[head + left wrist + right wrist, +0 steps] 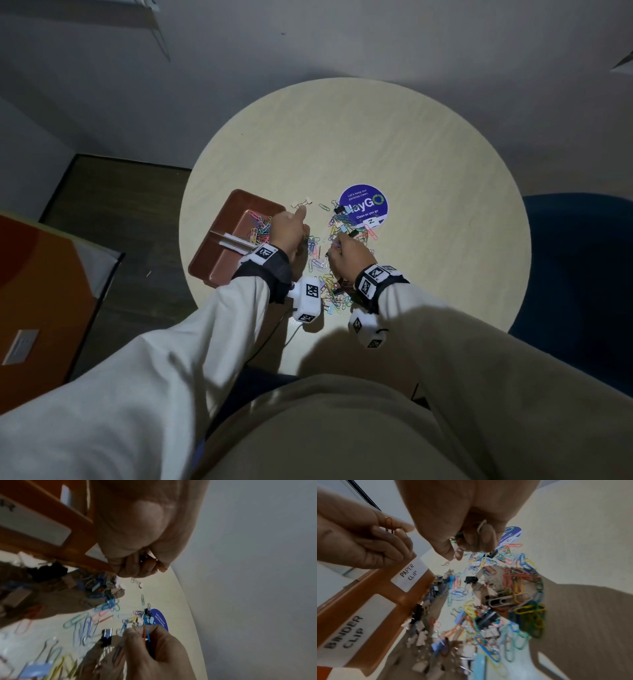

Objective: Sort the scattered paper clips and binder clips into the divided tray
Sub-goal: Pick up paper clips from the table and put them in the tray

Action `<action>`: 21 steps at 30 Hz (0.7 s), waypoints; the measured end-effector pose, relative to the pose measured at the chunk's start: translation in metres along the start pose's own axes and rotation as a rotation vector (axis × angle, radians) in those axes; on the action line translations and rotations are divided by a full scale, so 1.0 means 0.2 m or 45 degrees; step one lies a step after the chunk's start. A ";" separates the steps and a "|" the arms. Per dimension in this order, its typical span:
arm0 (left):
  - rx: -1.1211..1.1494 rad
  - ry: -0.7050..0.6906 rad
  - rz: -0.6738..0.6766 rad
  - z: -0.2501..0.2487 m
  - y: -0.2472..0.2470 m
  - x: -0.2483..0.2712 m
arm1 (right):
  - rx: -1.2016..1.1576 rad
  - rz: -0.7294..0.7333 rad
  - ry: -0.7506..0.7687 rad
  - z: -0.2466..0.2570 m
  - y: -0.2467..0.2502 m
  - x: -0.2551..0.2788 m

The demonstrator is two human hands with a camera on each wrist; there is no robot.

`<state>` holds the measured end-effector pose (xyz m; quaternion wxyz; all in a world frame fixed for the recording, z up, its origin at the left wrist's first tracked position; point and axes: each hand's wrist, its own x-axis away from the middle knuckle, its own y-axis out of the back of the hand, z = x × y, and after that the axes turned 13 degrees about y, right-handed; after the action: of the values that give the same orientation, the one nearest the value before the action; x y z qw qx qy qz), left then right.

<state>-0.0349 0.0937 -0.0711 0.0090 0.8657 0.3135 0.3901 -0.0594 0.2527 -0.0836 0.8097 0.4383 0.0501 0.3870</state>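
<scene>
The brown divided tray [219, 270] sits at the round table's left edge, with coloured paper clips [258, 226] in its far compartment. Its labels read "PAPER CLIP" [410, 573] and "BINDER CLIP" [346, 632]. Scattered paper clips and binder clips [337, 294] lie between my hands and towards me. My left hand [294, 224] hovers by the tray's right rim, fingers curled, and holds an orange paper clip [388, 522]. My right hand [337, 248] is over the pile and pinches several paper clips [145, 635], orange and blue among them, with a white one [482, 526] in its curled fingers.
A purple round sticker [364, 205] lies just beyond the pile. A small binder clip [303, 203] rests past my left hand. A blue chair [582, 274] stands to the right and an orange cabinet [34, 308] to the left. Bare tabletop [376, 137] stretches far and right.
</scene>
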 end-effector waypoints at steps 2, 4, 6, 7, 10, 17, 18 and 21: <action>-0.123 -0.129 -0.058 -0.04 0.06 -0.01 | -0.035 0.057 0.019 0.04 0.00 -0.05; -0.188 -0.185 -0.093 -0.09 0.12 -0.02 | -0.071 0.116 0.008 0.10 0.01 -0.10; -0.256 -0.194 -0.143 -0.14 0.19 -0.04 | -0.123 0.102 0.004 0.17 0.03 -0.15; -0.327 -0.197 -0.185 -0.15 0.23 -0.05 | -0.161 0.084 0.003 0.20 0.04 -0.18; -0.561 -0.166 -0.308 -0.16 0.36 -0.09 | -0.265 0.055 0.013 0.34 0.07 -0.28; -0.918 0.029 -0.339 -0.13 0.50 -0.16 | -0.179 0.139 0.067 0.64 0.03 -0.46; -0.926 0.052 -0.339 -0.13 0.50 -0.17 | -0.158 0.145 0.053 0.67 0.01 -0.48; -0.955 0.095 -0.340 -0.13 0.49 -0.17 | -0.080 0.205 0.049 0.71 -0.02 -0.50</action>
<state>-0.0168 -0.0095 -0.0508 0.3636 0.7392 0.2594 0.5040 -0.0675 0.0891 -0.0258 0.7882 0.4078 0.0181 0.4607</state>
